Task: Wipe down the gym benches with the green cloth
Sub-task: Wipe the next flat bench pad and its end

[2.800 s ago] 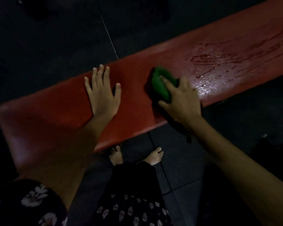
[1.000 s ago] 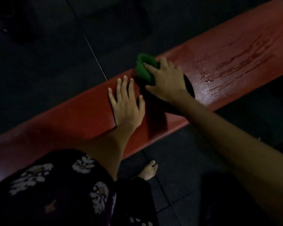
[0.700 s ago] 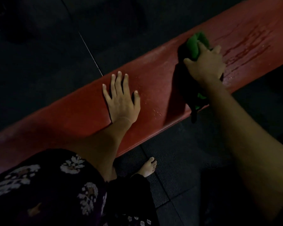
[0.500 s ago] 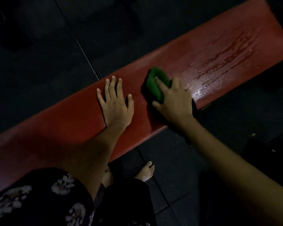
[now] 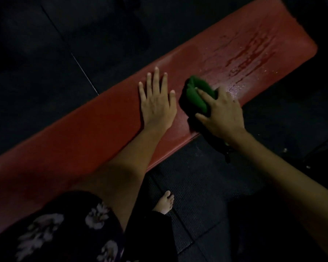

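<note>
My right hand (image 5: 221,112) grips the bunched green cloth (image 5: 197,93) mid red bench (image 5: 102,125); my left hand (image 5: 156,103) rests flat beside it. Cloth looks soft, light, probably damp; best gripped as a wad from above.

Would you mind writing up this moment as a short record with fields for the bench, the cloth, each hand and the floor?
bench: red bench, wet streaks toward its far right end
cloth: green cloth, bunched on the bench top
right hand: right hand grips the cloth, fingers curled over it
left hand: left hand rests flat on the bench, beside the cloth
floor: dark mats; one bare foot by the bench
</note>
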A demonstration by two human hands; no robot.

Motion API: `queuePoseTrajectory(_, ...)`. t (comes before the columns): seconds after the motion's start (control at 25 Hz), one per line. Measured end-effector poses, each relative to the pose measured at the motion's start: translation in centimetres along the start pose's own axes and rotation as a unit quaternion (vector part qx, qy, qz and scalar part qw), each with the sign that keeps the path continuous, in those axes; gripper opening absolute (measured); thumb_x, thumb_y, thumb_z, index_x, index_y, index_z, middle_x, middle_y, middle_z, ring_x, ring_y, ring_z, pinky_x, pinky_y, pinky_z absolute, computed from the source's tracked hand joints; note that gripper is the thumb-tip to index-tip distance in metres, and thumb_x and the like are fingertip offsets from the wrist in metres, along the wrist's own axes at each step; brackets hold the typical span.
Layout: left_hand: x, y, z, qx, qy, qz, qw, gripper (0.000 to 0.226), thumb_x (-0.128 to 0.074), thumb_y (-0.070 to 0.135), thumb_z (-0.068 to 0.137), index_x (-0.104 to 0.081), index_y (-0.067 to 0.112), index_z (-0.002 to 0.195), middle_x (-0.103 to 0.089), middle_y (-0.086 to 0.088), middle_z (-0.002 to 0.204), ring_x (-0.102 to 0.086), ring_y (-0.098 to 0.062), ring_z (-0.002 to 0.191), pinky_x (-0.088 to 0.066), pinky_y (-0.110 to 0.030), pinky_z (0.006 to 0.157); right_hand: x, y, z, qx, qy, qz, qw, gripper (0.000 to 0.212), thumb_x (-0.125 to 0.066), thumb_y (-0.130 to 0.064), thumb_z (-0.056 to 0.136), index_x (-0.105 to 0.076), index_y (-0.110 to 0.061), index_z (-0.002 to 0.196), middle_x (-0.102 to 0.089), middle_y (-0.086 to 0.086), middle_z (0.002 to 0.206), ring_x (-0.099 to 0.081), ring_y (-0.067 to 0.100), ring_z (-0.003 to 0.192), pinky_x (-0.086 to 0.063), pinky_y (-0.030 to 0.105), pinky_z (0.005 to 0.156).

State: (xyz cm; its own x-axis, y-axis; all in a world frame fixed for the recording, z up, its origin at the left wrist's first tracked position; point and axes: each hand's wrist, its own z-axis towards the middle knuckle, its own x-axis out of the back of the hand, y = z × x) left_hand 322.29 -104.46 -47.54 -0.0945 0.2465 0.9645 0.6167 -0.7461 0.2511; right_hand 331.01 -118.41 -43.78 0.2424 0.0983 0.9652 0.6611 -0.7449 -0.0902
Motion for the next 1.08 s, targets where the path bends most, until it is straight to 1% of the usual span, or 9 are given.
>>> queuePoseTrajectory(0.2, -1.4, -0.1, 0.0, 0.002, 0.012, 0.023, 1.0, 0.057, -0.029, 0.035, 0.097, -0.018, 0.017, 0.15, -0.012, -0.005, 0.158, -0.006, -0.024, 0.146, -0.002, -0.046, 0.118, 1.6, 6.8, 4.0, -0.275, 0.041, 0.118, 0.953, 0.065, -0.055, -0.044, 0.086, -0.033, -0.029, 0.145, -0.033, 0.02, 0.136, -0.038, 0.037, 0.124, -0.033, 0.047, 0.101)
queuePoseTrajectory(0.28, -1.5, 0.1, 0.1, 0.0, 0.017, 0.027, 1.0, 0.06, -0.023, 0.038, 0.093, -0.021, 0.016, 0.149, -0.016, -0.006, 0.157, -0.01, -0.025, 0.146, -0.005, -0.048, 0.117, 1.6, 4.5, 4.2, -0.227, 0.029, 0.084, 0.97, 0.066, -0.055, -0.046, 0.087, -0.031, -0.028, 0.146, -0.034, 0.02, 0.135, -0.04, 0.036, 0.122, -0.034, 0.044, 0.099)
queuePoseTrajectory(0.4, -1.6, 0.3, 0.0, 0.005, 0.01, 0.034, 0.999, 0.063, -0.018, 0.04, 0.09, -0.023, 0.015, 0.148, -0.019, -0.007, 0.156, -0.012, -0.027, 0.145, -0.006, -0.049, 0.116, 1.0, -0.2, 3.0, -0.005, -0.011, 0.005, 1.0, 0.07, -0.053, -0.05, 0.087, -0.023, -0.031, 0.148, -0.036, 0.017, 0.129, -0.041, 0.032, 0.116, -0.036, 0.042, 0.094)
queuePoseTrajectory(0.48, -1.7, 0.5, -0.1, 0.002, 0.015, 0.031, 0.999, 0.062, -0.021, 0.039, 0.091, -0.025, 0.014, 0.148, -0.021, -0.008, 0.156, -0.014, -0.027, 0.145, -0.006, -0.05, 0.115, 1.4, 0.4, 4.1, 0.061, -0.016, -0.015, 0.998, 0.07, -0.053, -0.051, 0.087, -0.022, -0.035, 0.148, -0.036, 0.016, 0.126, -0.042, 0.032, 0.114, -0.037, 0.043, 0.093)
queuePoseTrajectory(0.56, -1.7, 0.5, 0.2, 0.003, 0.013, 0.022, 1.0, 0.061, -0.023, 0.038, 0.091, -0.026, 0.014, 0.147, -0.022, -0.009, 0.156, -0.014, -0.027, 0.145, -0.005, -0.049, 0.115, 2.2, 3.0, 6.7, 0.012, -0.02, -0.019, 1.0, 0.069, -0.055, -0.05, 0.087, -0.024, -0.035, 0.147, -0.036, 0.018, 0.128, -0.044, 0.035, 0.113, -0.04, 0.045, 0.093)
queuePoseTrajectory(0.72, -1.7, 0.3, 0.5, 0.001, 0.018, 0.023, 1.0, 0.06, -0.027, 0.037, 0.091, -0.029, 0.013, 0.146, -0.024, -0.01, 0.154, -0.016, -0.028, 0.144, -0.007, -0.05, 0.115, 3.6, 4.8, 11.0, -0.184, -0.001, 0.038, 0.982, 0.067, -0.053, -0.048, 0.088, -0.028, -0.03, 0.147, -0.033, 0.021, 0.134, -0.042, 0.04, 0.118, -0.038, 0.046, 0.095)
queuePoseTrajectory(0.8, -1.8, 0.3, 0.5, 0.0, 0.021, 0.024, 0.999, 0.06, -0.028, 0.036, 0.091, -0.03, 0.012, 0.146, -0.026, -0.011, 0.154, -0.018, -0.029, 0.143, -0.009, -0.051, 0.114, 3.3, 2.0, 10.8, -0.134, -0.008, 0.001, 0.991, 0.069, -0.052, -0.05, 0.087, -0.025, -0.029, 0.147, -0.032, 0.02, 0.136, -0.041, 0.038, 0.119, -0.036, 0.046, 0.096)
queuePoseTrajectory(0.96, -1.8, 0.3, 0.4, 0.0, 0.032, 0.028, 0.999, 0.059, -0.032, 0.035, 0.089, -0.035, 0.011, 0.143, -0.031, -0.012, 0.151, -0.023, -0.03, 0.141, -0.014, -0.052, 0.113, 2.5, -1.2, 8.1, 0.089, -0.053, -0.034, 0.994, 0.073, -0.052, -0.052, 0.087, -0.018, -0.035, 0.148, -0.033, 0.016, 0.132, -0.041, 0.033, 0.118, -0.036, 0.046, 0.095)
queuePoseTrajectory(1.08, -1.8, 0.4, 0.6, 0.0, 0.04, 0.026, 0.999, 0.059, -0.034, 0.034, 0.088, -0.036, 0.011, 0.142, -0.033, -0.012, 0.15, -0.025, -0.03, 0.141, -0.015, -0.052, 0.112, 3.8, 2.2, 11.5, 0.021, -0.052, -0.035, 0.998, 0.07, -0.052, -0.05, 0.087, -0.02, -0.037, 0.148, -0.034, 0.018, 0.133, -0.043, 0.037, 0.118, -0.036, 0.049, 0.097)
